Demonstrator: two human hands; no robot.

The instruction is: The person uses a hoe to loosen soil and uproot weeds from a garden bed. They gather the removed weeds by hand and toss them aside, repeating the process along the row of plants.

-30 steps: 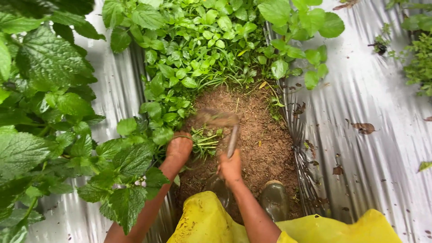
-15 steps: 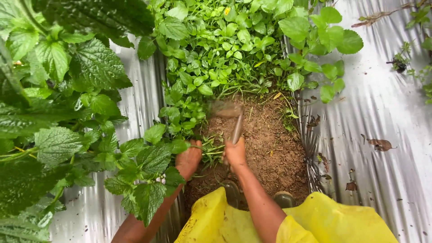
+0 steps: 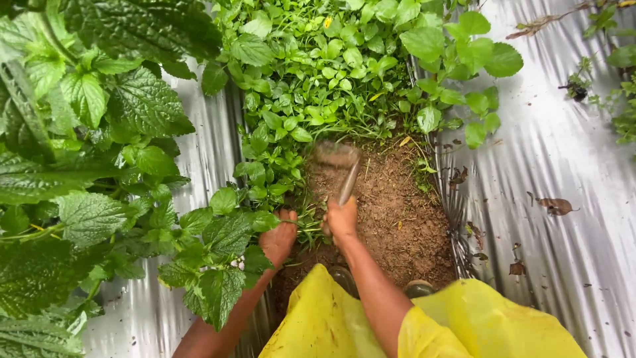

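Silver sheeting (image 3: 570,166) flanks a bare soil patch (image 3: 391,205), with weeds (image 3: 318,79) at its 12 o'clock. The right hand (image 3: 342,222) grips a hoe (image 3: 336,162), its blurred blade at the hand's 12. The left hand (image 3: 278,237) is closed on a weed tuft (image 3: 306,229) at its 3 o'clock.

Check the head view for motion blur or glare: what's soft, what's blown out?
Head view: the blade of the small metal hand hoe is smeared by motion blur, while the right hand gripping it and the left hand in the weeds stay fairly sharp. The silver plastic mulch sheet shows bright glare streaks; daylight is soft, with no hard shadows.
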